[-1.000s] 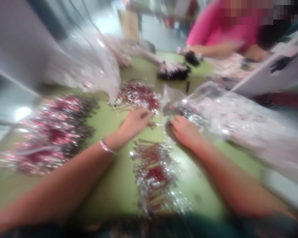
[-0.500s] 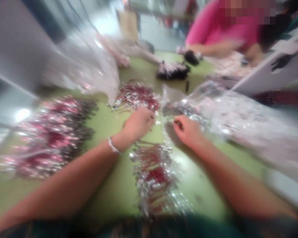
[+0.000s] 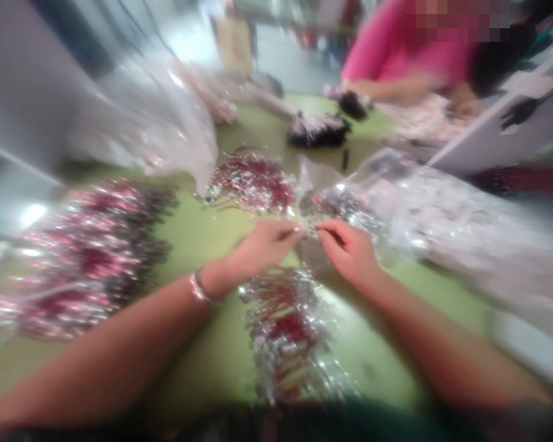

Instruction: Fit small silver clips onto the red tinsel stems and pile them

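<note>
My left hand (image 3: 265, 248), with a pale band on its wrist, is closed in a pinch above the middle of the table. Close to its fingertips, my right hand (image 3: 352, 248) pinches too. Something small and shiny shows between the two hands, too blurred to name. Just beyond them lies a pile of red and silvery pieces (image 3: 258, 178) with thin stems. Nearer to me is a row of similar red and silvery pieces (image 3: 290, 325). Behind my right hand, more silvery pieces (image 3: 343, 205) rest on or in a clear plastic bag.
A large heap of red, silvery and dark-ended pieces (image 3: 92, 258) is on the left. Clear plastic bags (image 3: 166, 123) stand behind it, and a filled bag (image 3: 470, 227) lies at right. A bundle with black ends (image 3: 317, 130) is farther back. A person in pink (image 3: 396, 49) sits opposite.
My left hand has come right and slightly toward me from the far pile. My right hand has turned its fingertips toward the left hand, and the two now nearly meet.
</note>
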`<control>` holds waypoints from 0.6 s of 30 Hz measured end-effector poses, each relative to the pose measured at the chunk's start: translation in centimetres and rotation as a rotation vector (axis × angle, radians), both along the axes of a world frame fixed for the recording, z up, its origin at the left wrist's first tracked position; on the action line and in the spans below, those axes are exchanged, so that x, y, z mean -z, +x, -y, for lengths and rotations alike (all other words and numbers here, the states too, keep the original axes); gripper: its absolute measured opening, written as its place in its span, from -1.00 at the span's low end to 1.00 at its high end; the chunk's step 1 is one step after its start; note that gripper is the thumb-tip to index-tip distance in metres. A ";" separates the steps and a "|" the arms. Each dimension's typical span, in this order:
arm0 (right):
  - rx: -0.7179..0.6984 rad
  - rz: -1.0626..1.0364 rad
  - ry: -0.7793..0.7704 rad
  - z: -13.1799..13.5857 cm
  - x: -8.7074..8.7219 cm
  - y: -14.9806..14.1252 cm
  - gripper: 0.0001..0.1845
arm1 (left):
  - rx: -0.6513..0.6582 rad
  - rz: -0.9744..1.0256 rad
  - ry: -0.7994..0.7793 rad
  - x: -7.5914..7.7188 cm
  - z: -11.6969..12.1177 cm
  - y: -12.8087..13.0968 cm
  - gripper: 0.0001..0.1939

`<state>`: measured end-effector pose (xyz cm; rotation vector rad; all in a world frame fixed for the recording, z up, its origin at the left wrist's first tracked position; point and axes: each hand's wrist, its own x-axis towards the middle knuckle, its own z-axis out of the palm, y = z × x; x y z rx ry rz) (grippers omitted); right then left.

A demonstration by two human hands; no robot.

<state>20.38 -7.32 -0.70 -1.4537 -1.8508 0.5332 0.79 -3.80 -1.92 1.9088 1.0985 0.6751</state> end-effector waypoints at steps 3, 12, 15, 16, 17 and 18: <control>-0.034 0.033 0.018 -0.1 0.3 0.1 -0.77 | -0.003 -0.009 0.043 0.8 0.0 0.0 -0.68; -0.141 0.128 -0.109 -0.6 -0.6 0.5 -0.81 | 0.071 -0.381 0.448 0.2 0.0 -0.7 -0.72; -0.164 0.141 -0.193 -0.5 -0.9 0.3 -0.82 | 0.191 -0.538 0.666 0.0 0.2 -0.9 -0.73; -0.167 0.138 -0.212 -0.5 -0.9 0.1 -0.82 | 0.235 -0.559 0.704 0.0 0.2 -0.9 -0.73; -0.165 0.128 -0.231 -0.4 -0.8 0.0 -0.83 | 0.262 -0.568 0.720 0.0 0.2 -0.9 -0.72; -0.154 0.110 -0.248 -0.4 -0.7 -0.2 -0.83 | 0.270 -0.565 0.715 0.0 0.1 -0.9 -0.73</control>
